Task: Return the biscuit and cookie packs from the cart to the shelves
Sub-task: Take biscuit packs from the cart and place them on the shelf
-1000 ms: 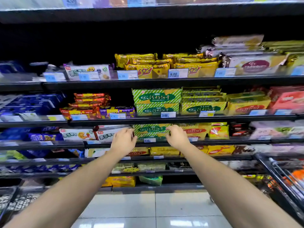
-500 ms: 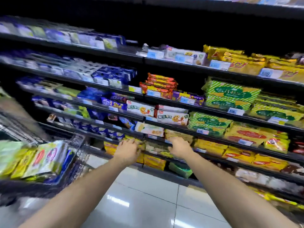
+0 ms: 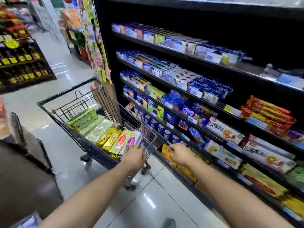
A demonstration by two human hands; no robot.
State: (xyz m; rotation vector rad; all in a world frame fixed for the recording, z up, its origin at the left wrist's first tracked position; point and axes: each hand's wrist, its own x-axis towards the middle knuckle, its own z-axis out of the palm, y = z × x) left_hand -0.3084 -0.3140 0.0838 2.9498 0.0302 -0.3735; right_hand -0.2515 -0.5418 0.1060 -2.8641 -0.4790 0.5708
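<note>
A black wire cart (image 3: 65, 94) stands in the aisle beside the dark shelves (image 3: 174, 112). It holds green packs (image 3: 85, 119), gold-yellow packs (image 3: 110, 137), and at its near end a yellow pack with a red oval (image 3: 120, 142) and a white pack with a pink oval (image 3: 132, 139). My left hand (image 3: 134, 156) reaches over the cart's near end with its fingertips on the white pack. My right hand (image 3: 181, 153) hovers with relaxed fingers, holding nothing, in front of orange-yellow packs (image 3: 166, 152) on a low shelf.
The shelves carry blue cookie boxes (image 3: 204, 89), white biscuit packs (image 3: 223, 130) and red-yellow packs (image 3: 269, 116). A bottle display (image 3: 21, 63) stands across the aisle at left. A dark brown object (image 3: 24, 170) fills the lower left. The floor is glossy tile (image 3: 139, 199).
My view has swung left from the green and yellow biscuit shelves to the cart. Both hands came off the shelf, and my left hand now reaches the cart's near packs.
</note>
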